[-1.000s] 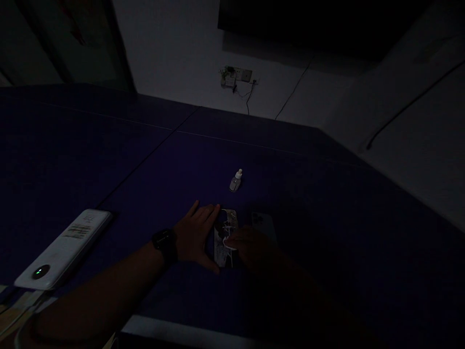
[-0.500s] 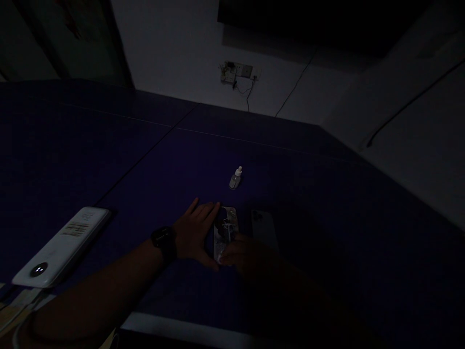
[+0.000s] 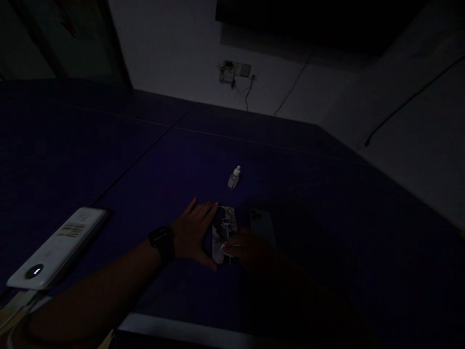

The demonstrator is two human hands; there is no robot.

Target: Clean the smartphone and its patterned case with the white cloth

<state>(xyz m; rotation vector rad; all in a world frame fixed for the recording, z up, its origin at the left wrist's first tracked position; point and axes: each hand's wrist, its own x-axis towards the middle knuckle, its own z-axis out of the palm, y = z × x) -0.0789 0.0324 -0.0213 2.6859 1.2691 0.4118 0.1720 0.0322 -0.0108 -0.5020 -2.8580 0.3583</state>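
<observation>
A patterned phone case (image 3: 219, 237) in grey and dark tones lies on the dark blue table before me. My left hand (image 3: 192, 230), with a black watch on its wrist, is spread open along the case's left side, fingertips at its top corner and thumb near its bottom corner. Over the lower right part of the case, my right hand (image 3: 241, 246) has its fingers pressed together on a small white pad (image 3: 224, 249), mostly hidden under them. A grey phone (image 3: 262, 225) with a camera cluster lies just right of the case, partly behind my right hand.
A small dropper bottle (image 3: 233, 178) with a white cap stands beyond the case. To the left lies a large white power bank (image 3: 58, 247) with a lit round display. The table's pale front edge (image 3: 174, 327) runs below my arms. The room is dim.
My right hand has shifted slightly up and to the right over the case, and more of the white pad's edge shows. My left hand keeps its place beside the case.
</observation>
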